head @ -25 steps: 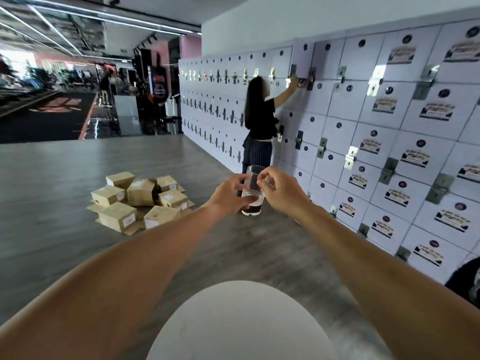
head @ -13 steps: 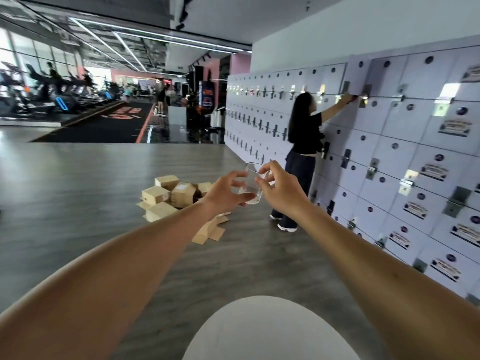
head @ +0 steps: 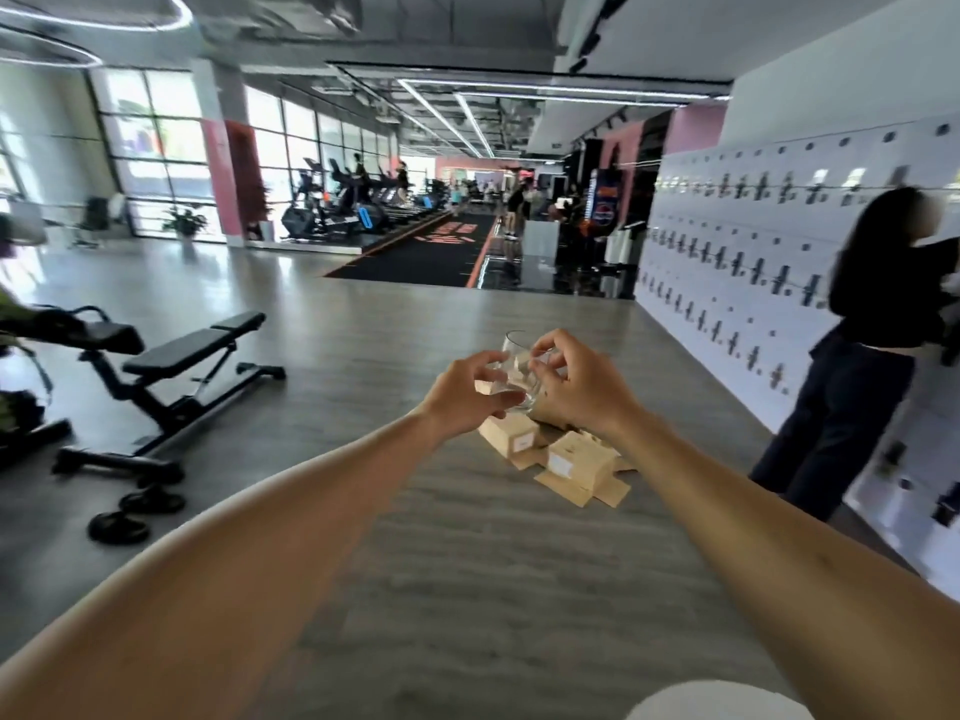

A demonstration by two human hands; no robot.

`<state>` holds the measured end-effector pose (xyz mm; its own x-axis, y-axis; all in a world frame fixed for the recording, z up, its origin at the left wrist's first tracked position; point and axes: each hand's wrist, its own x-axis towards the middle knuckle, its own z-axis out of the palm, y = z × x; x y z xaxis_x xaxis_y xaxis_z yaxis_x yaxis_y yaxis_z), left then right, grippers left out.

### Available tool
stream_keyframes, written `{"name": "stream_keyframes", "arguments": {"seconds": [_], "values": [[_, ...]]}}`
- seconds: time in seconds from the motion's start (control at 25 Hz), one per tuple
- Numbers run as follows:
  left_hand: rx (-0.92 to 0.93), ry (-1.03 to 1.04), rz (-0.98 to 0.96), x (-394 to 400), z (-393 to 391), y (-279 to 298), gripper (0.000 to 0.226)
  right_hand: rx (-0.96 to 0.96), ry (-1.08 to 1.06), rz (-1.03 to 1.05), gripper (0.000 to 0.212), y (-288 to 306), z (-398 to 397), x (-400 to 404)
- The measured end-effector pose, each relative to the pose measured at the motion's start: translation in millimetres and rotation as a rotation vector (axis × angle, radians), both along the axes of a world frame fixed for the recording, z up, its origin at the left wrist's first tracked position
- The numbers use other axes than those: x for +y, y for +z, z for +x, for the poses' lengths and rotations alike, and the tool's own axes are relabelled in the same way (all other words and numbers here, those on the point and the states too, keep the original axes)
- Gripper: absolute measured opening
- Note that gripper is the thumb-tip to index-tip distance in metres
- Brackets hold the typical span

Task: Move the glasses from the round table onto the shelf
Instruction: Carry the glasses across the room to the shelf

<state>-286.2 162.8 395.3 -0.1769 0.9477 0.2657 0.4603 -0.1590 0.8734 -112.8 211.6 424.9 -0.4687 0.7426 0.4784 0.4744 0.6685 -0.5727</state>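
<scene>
A clear drinking glass [head: 517,374] is held out in front of me at arm's length, tilted a little to the left. My left hand [head: 467,394] grips its lower left side and my right hand [head: 574,384] grips its right side and rim. Fingers hide much of the glass. The white round table [head: 711,704] shows only as a curved edge at the bottom right. No shelf is in view.
Several cardboard boxes [head: 566,454] lie on the grey wood floor beyond my hands. A person in dark clothes [head: 862,345] stands at the white lockers [head: 737,262] on the right. A black weight bench [head: 171,371] stands on the left, treadmills far behind.
The view has swung left: lockers and the person slid right, the bench came into sight. The round table has slipped almost out of frame. Both hands still hold the glass.
</scene>
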Motion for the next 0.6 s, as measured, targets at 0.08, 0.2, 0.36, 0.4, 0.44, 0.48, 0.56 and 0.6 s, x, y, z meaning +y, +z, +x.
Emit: {"name": "stream_keyframes", "arguments": {"seconds": [0.08,0.2,0.36,0.4,0.44,0.48,0.56,0.6], "values": [[0.011,0.058,0.003,-4.9,-40.5,0.5,0.067,0.018,0.054,-0.018,0.007,-0.6,-41.7,3.3],[0.021,0.111,0.002,-2.9,-81.1,1.7,0.067,0.028,0.107,-0.014,0.009,-1.1,-85.8,14.2],[0.029,0.166,-0.018,26.6,-120.0,-1.5,0.067,0.027,0.148,-0.011,0.009,-2.9,-131.2,54.6],[0.026,0.18,-0.021,38.2,-128.8,-2.6,0.067,0.03,0.155,-0.016,0.008,-3.8,-141.5,68.5],[0.024,0.192,-0.021,51.9,-137.4,-3.3,0.066,0.035,0.164,-0.015,0.007,-4.7,-151.6,83.6],[0.022,0.202,-0.02,65.0,-145.0,-3.6,0.066,0.039,0.173,-0.009,0.006,-5.6,-160.4,97.9],[0.013,0.221,-0.011,95.4,-160.2,-4.4,0.067,0.05,0.189,-0.004,0.005,-6.8,-177.7,129.3],[0.007,0.231,-0.01,112.5,-168.7,-5.2,0.067,0.053,0.197,-0.01,0.006,-7.1,-186.8,147.0]]}}
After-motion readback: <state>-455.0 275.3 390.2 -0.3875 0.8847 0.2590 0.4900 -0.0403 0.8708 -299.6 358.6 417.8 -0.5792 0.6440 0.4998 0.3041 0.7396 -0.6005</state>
